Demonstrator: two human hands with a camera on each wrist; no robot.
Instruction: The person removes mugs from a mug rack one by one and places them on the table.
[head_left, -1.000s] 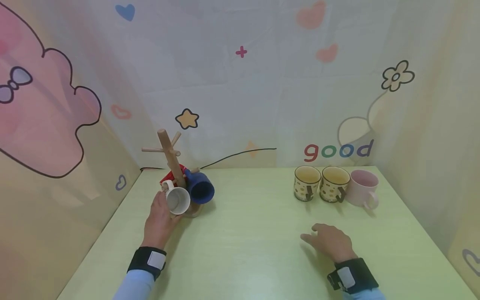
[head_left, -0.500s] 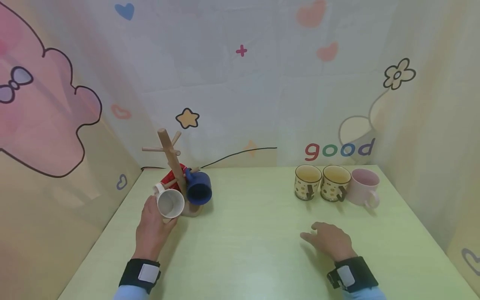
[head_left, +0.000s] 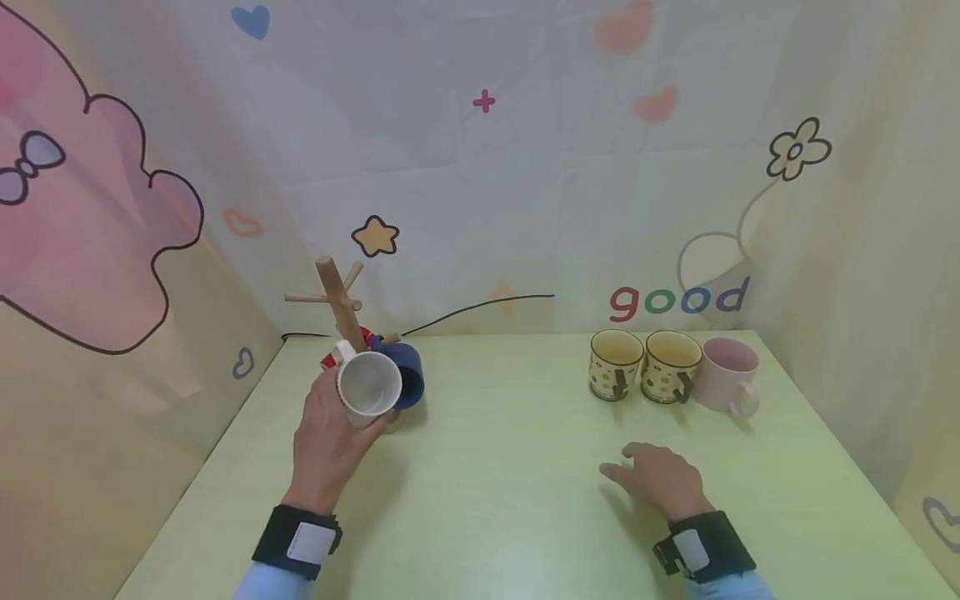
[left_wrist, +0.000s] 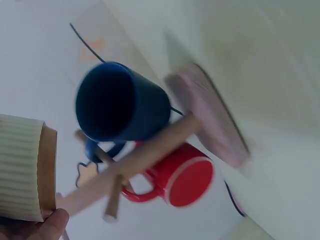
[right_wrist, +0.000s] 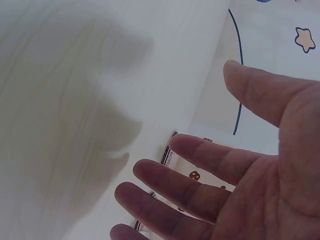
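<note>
My left hand (head_left: 327, 442) grips a white mug (head_left: 369, 385) around its body, its mouth tilted toward me. In the left wrist view the ribbed side of the white mug (left_wrist: 20, 167) shows at the left edge, apart from the rack. Just behind it stands a wooden mug rack (head_left: 341, 304). From its lower pegs hang a blue mug (left_wrist: 122, 102) and a red mug (left_wrist: 187, 180); the head view shows little of the red one. My right hand (head_left: 663, 479) hovers over the table with relaxed, spread fingers (right_wrist: 175, 190) and holds nothing.
Two yellow patterned mugs (head_left: 615, 367) and a pink mug (head_left: 723, 375) stand in a row at the table's back right, beyond my right hand. A printed curtain (head_left: 480, 192) rises behind the table (head_left: 495, 467). The rack's upper pegs (head_left: 303, 298) stick out sideways.
The white mug came off the rack's lower peg in my left hand, first toward the lower left, then right and upward, in front of the rack. My right hand stays nearly still.
</note>
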